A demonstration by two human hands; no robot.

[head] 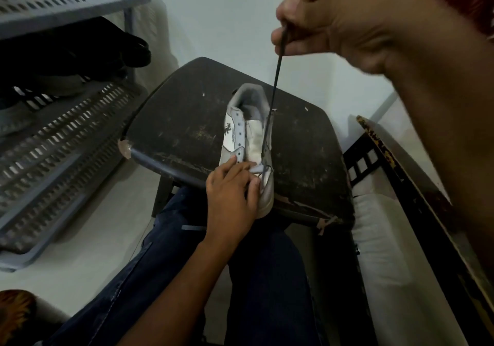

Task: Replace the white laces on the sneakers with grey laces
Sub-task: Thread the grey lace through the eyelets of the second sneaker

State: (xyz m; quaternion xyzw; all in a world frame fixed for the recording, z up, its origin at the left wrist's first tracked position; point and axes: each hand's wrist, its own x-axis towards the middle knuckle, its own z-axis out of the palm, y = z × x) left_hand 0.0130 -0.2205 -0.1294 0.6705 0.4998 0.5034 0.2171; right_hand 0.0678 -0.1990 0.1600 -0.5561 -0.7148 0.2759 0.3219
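Observation:
A white sneaker (242, 129) lies on a worn dark stool (187, 131), toe toward me, most eyelets bare. A grey lace (272, 97) runs taut from the lowest eyelets near the toe up to my right hand (334, 22), which pinches its upper end high above the shoe, close to the camera. My left hand (231, 198) rests over the toe, fingers curled around the front of the sneaker and thumb on its right side, holding it down.
A grey perforated plastic shoe rack (66, 131) stands at the left with dark shoes (80, 51) on its shelf. My legs in dark jeans (187, 279) are under the stool's near edge. A dark patterned wooden frame (387, 185) runs along the right.

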